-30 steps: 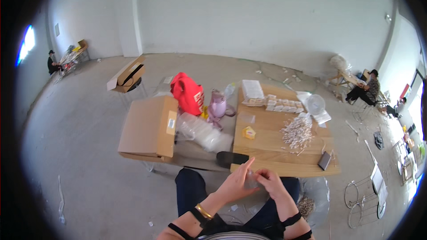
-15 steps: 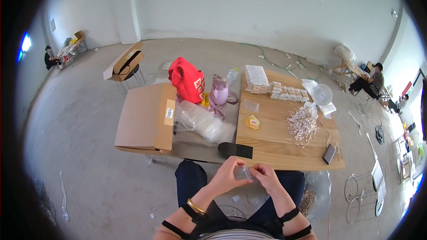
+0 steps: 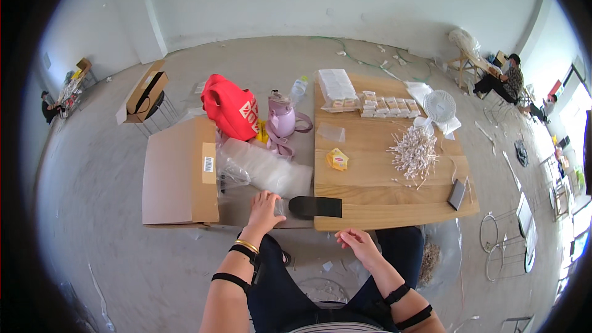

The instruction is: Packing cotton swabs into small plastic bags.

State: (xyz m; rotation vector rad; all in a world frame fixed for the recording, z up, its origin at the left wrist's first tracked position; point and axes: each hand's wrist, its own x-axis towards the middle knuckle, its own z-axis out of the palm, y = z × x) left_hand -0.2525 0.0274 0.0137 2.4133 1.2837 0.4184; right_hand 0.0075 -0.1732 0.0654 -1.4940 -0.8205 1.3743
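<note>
My left hand (image 3: 265, 213) is at the near edge of the grey table, closed around a small clear plastic box (image 3: 279, 208). The box is mostly hidden by the fingers, and a black flat piece with a rounded end (image 3: 320, 207) lies just right of it. My right hand (image 3: 359, 245) hovers before the wooden table's near edge, fingers loosely curled with nothing seen in them. Beyond the left hand lies a heap of clear plastic packaging (image 3: 265, 169). On the wooden table are yellow cards (image 3: 337, 159) and a loose pile of cotton swabs (image 3: 416, 151).
A cardboard box (image 3: 179, 172) stands left, with a red bag (image 3: 231, 108) and a lilac flask (image 3: 281, 116) behind. Filled small boxes (image 3: 388, 106), a white fan (image 3: 439, 106) and a dark power bank (image 3: 456, 194) are on the wooden table (image 3: 370, 200). People sit farther off.
My hands have parted. The left has carried the clear plastic box left and forward to the grey table; the right has let go and stays near my lap. The view has shifted slightly right.
</note>
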